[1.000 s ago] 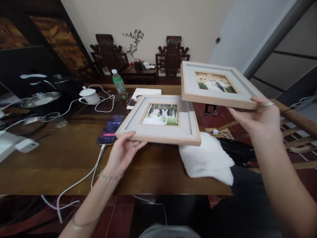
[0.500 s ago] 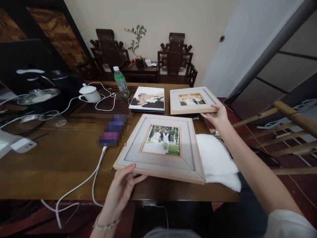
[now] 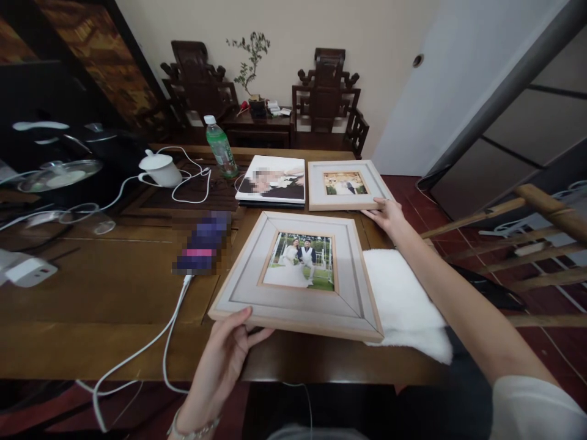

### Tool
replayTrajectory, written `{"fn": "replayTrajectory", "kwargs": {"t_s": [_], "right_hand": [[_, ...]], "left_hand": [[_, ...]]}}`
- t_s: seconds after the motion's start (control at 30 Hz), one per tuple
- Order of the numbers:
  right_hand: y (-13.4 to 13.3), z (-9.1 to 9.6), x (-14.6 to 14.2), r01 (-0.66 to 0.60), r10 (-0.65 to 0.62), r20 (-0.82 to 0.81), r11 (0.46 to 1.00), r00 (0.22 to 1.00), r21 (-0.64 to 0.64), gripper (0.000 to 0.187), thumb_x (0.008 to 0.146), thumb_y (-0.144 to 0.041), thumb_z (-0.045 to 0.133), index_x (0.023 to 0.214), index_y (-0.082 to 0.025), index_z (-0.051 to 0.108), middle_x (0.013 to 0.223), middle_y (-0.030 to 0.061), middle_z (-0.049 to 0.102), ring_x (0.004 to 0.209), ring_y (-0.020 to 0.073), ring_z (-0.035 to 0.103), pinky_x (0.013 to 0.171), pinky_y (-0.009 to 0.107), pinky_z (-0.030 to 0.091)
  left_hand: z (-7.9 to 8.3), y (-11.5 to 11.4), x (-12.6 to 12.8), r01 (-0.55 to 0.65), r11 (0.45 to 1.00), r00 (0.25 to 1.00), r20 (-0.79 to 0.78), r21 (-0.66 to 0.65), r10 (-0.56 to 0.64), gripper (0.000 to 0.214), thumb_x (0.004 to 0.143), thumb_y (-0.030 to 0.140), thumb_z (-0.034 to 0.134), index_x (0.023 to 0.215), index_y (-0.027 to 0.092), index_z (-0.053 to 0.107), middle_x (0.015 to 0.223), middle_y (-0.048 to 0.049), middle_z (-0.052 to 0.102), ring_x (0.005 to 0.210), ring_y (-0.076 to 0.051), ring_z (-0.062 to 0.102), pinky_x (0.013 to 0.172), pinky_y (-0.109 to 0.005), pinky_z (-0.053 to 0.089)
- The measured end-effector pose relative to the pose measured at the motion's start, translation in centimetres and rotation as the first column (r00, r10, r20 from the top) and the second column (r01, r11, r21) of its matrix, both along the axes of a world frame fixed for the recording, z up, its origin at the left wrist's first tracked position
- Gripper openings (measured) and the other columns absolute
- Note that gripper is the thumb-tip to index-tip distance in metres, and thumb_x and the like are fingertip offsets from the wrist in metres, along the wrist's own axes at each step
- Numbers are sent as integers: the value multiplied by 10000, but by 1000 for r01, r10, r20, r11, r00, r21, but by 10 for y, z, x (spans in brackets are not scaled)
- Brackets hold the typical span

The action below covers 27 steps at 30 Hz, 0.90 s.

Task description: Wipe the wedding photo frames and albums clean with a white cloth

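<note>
My left hand (image 3: 228,345) grips the lower left edge of the nearer picture frame (image 3: 300,269), thumb on top and fingers underneath. This frame has a pale wooden border around a photo of a couple outdoors, and its near edge is tipped up off the table. At the far side, my right hand (image 3: 387,214) holds the near right corner of a second, similar picture frame (image 3: 346,183) with thumb above and fingers below. That one lies almost flat at the table's back edge. A folded white fluffy cloth (image 3: 403,299) is under my right forearm, partly covered by the nearer frame.
Left of the far frame lies a stack of photo albums (image 3: 270,180), beside a green bottle (image 3: 221,146). A blurred phone (image 3: 202,244) with a white cable, a lidded white cup (image 3: 160,170) and a pot (image 3: 62,180) stand left. A wooden chair (image 3: 550,214) is at right.
My right hand has brought the far frame slightly left and down, so it sits flatter on the table. My left hand keeps its grip on the nearer frame.
</note>
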State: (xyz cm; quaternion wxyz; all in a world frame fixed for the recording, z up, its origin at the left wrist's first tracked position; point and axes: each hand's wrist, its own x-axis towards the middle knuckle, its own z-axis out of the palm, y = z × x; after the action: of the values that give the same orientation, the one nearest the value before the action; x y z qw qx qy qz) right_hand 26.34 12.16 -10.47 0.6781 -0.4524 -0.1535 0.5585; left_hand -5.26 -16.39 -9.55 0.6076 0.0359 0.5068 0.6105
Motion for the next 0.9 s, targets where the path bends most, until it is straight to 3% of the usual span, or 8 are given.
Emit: {"fn": "replayTrajectory", "kwargs": {"t_s": [0.33,0.47,0.6,0.67,0.7,0.77,0.83,0.9], "right_hand": [[5,2,-9,62,-26,272,990,962,-126,475,652,28,572,937,-292,366,1004,-68,552,765,106,625,671,431,612],[5,4,-8,24,31,353,988,935,-150,472,670,16,582,957,-287,362,1015,-53,569,738,102,639,655,391,624],[-2,11,8,-67,150,438,978,887,-199,552,655,-25,674,1073,-270,411,926,-2,619,680,151,661,632,388,625],[-17,17,19,-94,190,613,978,767,-185,652,649,-87,730,1197,-242,413,882,31,638,683,194,668,663,435,617],[-30,22,24,-94,162,750,987,642,-133,694,657,-127,743,1255,-220,403,890,50,643,718,216,672,705,459,608],[-67,33,32,-151,-21,967,987,253,61,697,701,-204,730,1317,-177,403,973,98,645,855,253,666,818,479,571],[-119,44,32,-358,-218,976,909,23,212,539,793,-231,649,1291,-175,451,1114,134,622,1019,273,626,899,476,532],[-177,52,28,-566,-315,942,801,-115,198,393,843,-210,596,1225,-191,508,1185,133,606,1083,267,603,945,468,505]], "left_hand": [[-2,-6,3,28,999,994,-104,39,-24,350,730,36,628,1030,216,614,996,-18,716,789,-205,719,661,-379,636],[1,-4,-2,32,998,998,-60,57,-29,284,802,136,603,1077,204,598,1001,-49,718,781,-234,727,655,-411,628],[2,-2,-7,41,997,999,-15,68,-40,292,798,132,584,1084,191,590,944,-56,729,762,-250,727,633,-430,623],[2,-2,-8,38,996,999,-5,84,-38,304,781,121,588,1077,186,593,919,-55,733,753,-252,726,623,-430,623],[3,-1,-9,36,995,999,-4,92,-35,308,771,117,591,1072,184,595,908,-54,734,743,-251,725,615,-428,623],[4,-1,-9,27,995,1000,-6,95,-26,311,754,106,594,1057,178,602,886,-53,736,721,-250,722,595,-427,624],[5,0,-10,10,996,1000,-8,87,-9,303,741,101,594,1036,170,611,864,-56,736,707,-251,718,580,-428,623],[6,1,-11,-13,997,1000,-9,82,14,286,732,106,599,1012,162,622,856,-61,735,698,-248,715,582,-431,623]]}}
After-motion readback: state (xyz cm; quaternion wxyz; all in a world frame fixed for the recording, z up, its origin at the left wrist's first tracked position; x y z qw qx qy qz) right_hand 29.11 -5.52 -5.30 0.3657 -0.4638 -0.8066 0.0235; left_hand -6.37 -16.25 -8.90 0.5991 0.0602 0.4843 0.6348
